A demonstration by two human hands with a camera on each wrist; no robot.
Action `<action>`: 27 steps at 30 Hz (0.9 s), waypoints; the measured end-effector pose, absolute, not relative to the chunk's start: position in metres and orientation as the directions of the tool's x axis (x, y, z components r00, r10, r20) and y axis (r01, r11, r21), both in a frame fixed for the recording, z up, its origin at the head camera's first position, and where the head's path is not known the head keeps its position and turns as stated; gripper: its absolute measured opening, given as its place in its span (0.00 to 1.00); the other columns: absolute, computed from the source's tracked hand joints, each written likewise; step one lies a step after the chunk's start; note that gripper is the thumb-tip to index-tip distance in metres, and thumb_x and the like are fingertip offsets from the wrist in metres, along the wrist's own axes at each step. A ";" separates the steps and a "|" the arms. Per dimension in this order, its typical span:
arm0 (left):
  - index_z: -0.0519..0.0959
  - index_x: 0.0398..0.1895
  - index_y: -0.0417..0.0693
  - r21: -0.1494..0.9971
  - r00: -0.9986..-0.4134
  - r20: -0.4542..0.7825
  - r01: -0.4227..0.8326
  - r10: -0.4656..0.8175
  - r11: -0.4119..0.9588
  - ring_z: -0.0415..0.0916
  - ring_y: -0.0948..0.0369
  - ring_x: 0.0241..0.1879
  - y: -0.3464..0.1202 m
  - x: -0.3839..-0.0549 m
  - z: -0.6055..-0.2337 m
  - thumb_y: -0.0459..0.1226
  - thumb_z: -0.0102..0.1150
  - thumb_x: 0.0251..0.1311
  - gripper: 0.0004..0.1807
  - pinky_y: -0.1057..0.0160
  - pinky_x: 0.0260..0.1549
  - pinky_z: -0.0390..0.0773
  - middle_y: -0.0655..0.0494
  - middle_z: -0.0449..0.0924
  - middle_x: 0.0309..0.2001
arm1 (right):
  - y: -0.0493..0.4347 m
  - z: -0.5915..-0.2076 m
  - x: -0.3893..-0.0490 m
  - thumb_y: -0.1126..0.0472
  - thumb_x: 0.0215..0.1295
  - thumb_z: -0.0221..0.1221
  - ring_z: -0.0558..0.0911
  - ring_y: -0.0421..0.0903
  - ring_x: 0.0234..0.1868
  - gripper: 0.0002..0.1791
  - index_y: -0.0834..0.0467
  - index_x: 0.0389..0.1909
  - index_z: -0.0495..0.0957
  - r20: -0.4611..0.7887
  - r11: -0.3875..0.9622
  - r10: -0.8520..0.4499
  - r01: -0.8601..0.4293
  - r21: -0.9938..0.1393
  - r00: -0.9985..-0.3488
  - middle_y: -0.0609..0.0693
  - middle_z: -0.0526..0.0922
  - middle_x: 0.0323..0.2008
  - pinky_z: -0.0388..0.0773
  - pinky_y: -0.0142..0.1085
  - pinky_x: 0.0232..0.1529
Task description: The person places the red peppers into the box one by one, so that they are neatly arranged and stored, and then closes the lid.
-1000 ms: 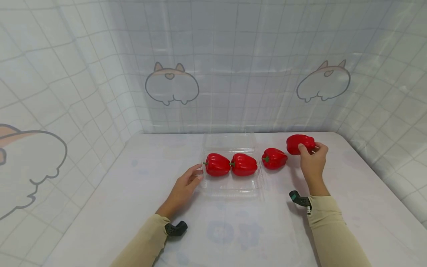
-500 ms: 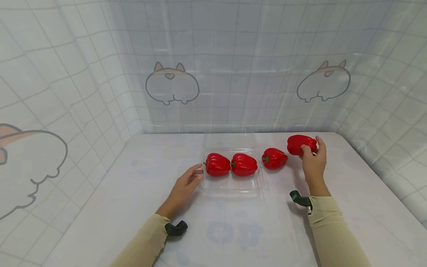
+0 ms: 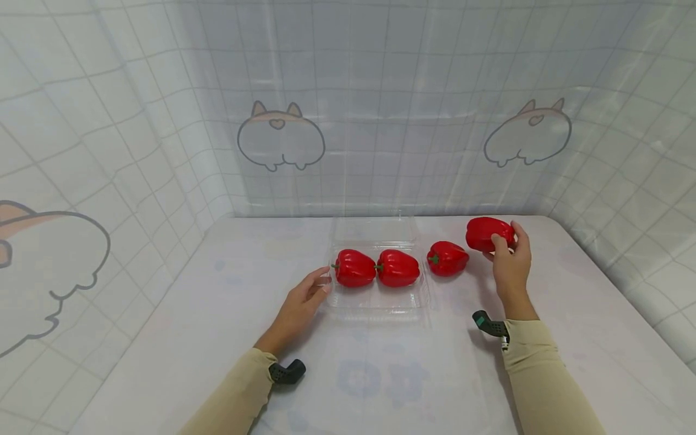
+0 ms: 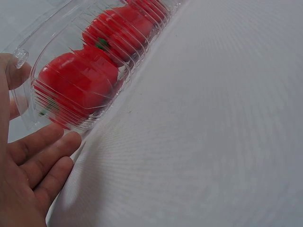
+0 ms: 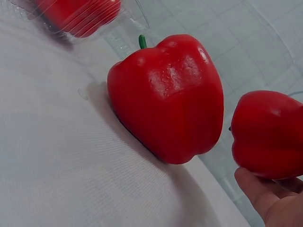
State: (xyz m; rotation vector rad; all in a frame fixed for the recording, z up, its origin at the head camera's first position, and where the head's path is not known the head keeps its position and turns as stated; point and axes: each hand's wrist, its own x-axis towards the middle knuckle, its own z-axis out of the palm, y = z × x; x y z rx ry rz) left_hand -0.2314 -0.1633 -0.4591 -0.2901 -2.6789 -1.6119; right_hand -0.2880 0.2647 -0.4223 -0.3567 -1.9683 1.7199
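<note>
My right hand (image 3: 511, 269) grips a red bell pepper (image 3: 489, 234), held up over the right side of the table; the right wrist view shows a fingertip (image 5: 246, 177) against its underside. A second bell pepper (image 3: 447, 258), with a green stem, lies on the table left of that hand. Further left, an open clear plastic clamshell container (image 3: 375, 300) has two red bell peppers, one (image 3: 354, 268) beside the other (image 3: 398, 268). At its left edge, my left hand (image 3: 301, 302) holds the rim between thumb and index finger; its other fingers (image 4: 42, 161) extend loosely beside the wall.
The container's lid (image 3: 375, 229) lies folded back toward the rear wall. A white cloth covers the table (image 3: 370, 374). White grid-patterned sheeting (image 3: 370, 109) surrounds the back and sides. A dark camera is worn on each wrist.
My right hand has shifted its fingers slightly on the raised bell pepper, which has turned and moved only a little. The left hand, the container and the other peppers have stayed in place.
</note>
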 end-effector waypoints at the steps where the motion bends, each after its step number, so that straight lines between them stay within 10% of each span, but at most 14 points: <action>1: 0.66 0.73 0.67 0.876 -0.983 0.097 0.159 0.156 0.456 0.74 0.58 0.60 -0.163 -0.232 -0.459 0.48 0.53 0.74 0.26 0.47 0.60 0.74 0.60 0.75 0.62 | 0.265 -0.422 -0.288 0.49 0.75 0.52 0.68 0.48 0.64 0.34 0.44 0.78 0.53 0.196 0.167 0.504 -0.128 -0.978 -0.841 0.48 0.62 0.72 0.79 0.43 0.54; 27: 0.66 0.73 0.66 0.874 -0.981 0.103 0.167 0.162 0.456 0.74 0.57 0.60 -0.164 -0.233 -0.460 0.47 0.53 0.74 0.26 0.47 0.60 0.74 0.58 0.75 0.62 | 0.258 -0.415 -0.286 0.50 0.72 0.59 0.70 0.56 0.69 0.30 0.52 0.66 0.56 0.057 -0.206 0.486 -0.178 -0.962 -0.872 0.57 0.64 0.71 0.82 0.34 0.38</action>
